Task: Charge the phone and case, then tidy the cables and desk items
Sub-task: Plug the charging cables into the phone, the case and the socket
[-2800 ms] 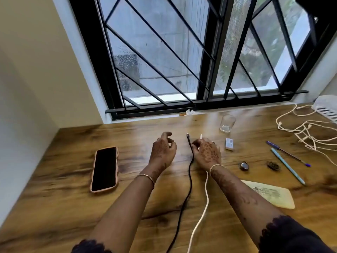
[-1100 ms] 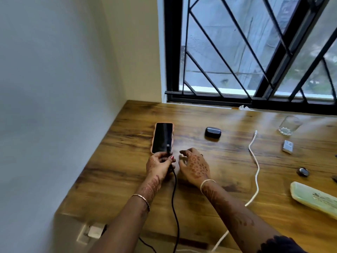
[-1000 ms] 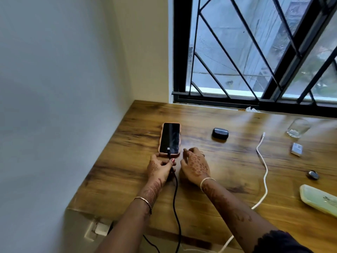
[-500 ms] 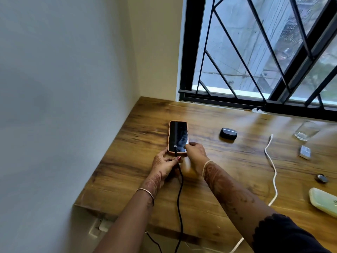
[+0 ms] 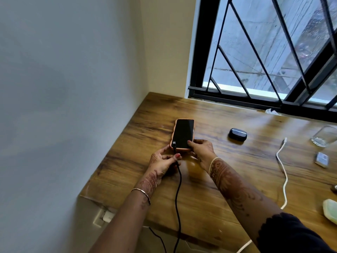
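A phone (image 5: 182, 133) in a peach case lies screen up near the left end of the wooden desk (image 5: 228, 172). My right hand (image 5: 201, 150) holds its near right corner, thumb on the screen edge. My left hand (image 5: 162, 162) pinches the black cable (image 5: 178, 196) just behind its plug, and the plug tip sits over the phone's near left corner. A dark earbud case (image 5: 238, 134) rests to the right of the phone. Further right, a white cable (image 5: 283, 172) lies loose on the desk.
A wall bounds the desk on the left and a barred window at the back. A drinking glass (image 5: 323, 136), a small white box (image 5: 321, 159) and a pale green item (image 5: 331, 210) sit at the right. A wall socket with a white plug (image 5: 106, 216) shows below the desk's front edge.
My right hand has moved from the desk beside the phone onto the phone's near right corner. My left hand has stayed at the near edge, pinching the black cable.
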Tool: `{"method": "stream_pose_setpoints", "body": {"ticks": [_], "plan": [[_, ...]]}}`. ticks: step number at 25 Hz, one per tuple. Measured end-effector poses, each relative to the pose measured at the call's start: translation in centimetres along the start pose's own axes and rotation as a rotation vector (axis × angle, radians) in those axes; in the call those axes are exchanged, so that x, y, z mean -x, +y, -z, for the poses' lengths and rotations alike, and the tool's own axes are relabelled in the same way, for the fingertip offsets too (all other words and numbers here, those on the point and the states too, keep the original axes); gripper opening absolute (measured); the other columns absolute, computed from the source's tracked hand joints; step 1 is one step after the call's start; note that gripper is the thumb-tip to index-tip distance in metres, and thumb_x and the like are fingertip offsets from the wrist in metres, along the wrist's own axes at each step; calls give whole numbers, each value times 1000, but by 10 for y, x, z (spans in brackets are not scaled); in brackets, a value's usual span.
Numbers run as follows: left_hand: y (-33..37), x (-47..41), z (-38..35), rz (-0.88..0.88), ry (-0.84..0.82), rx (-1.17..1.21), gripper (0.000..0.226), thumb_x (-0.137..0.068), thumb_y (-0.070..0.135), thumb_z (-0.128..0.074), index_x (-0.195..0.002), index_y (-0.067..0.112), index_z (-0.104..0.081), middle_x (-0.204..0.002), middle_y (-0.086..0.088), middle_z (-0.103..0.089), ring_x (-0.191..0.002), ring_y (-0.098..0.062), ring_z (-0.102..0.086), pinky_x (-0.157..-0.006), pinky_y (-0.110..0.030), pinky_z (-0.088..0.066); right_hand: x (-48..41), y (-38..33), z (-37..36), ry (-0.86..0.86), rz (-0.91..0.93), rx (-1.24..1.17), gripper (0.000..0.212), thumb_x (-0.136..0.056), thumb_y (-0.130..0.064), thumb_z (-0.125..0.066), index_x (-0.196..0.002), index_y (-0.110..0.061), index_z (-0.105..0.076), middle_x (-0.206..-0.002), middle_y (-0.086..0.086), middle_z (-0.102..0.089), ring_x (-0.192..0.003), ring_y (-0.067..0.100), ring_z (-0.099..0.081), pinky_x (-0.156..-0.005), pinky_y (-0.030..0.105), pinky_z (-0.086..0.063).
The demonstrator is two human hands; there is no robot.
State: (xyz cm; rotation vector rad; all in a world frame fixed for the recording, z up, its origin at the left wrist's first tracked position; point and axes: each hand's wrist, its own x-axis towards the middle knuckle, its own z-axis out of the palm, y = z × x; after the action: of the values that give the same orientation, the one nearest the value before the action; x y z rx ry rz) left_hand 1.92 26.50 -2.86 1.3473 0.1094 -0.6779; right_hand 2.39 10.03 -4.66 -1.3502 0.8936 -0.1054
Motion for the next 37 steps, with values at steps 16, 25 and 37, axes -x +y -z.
{"method": "stream_pose_setpoints", "body": {"ticks": [16, 25, 37], "plan": [[-10, -1, -10, 128, -24, -112, 20, -85, 15, -69, -102, 5, -65, -78, -9, -73, -62, -19, -69, -58, -33, -59, 2, 11, 9, -74, 32, -124, 39, -80, -20, -74, -115, -15, -58, -105, 12, -70, -92, 24, -70, -86, 45, -57], [-8, -7, -13, 143, 33, -77, 14, -86, 17, -68, -94, 6, -68, -72, -7, -72, -59, -17, -68, -60, -34, -59, 2, 13, 9, -94, 62, -131, 29, -80, -15, -74, -103, -17, -57, -102, 12, -69, -90, 24, -70, -85, 44, -57], [-4, -9, -17, 173, 64, -43, 8, -88, 14, -65, -87, 6, -67, -62, -4, -69, -56, -16, -67, -48, -24, -54, 5, 12, 9, -81, 70, -133, 26, -80, -15, -74, -98, -21, -56, -104, 13, -68, -91, 25, -70, -83, 44, -58]]}}
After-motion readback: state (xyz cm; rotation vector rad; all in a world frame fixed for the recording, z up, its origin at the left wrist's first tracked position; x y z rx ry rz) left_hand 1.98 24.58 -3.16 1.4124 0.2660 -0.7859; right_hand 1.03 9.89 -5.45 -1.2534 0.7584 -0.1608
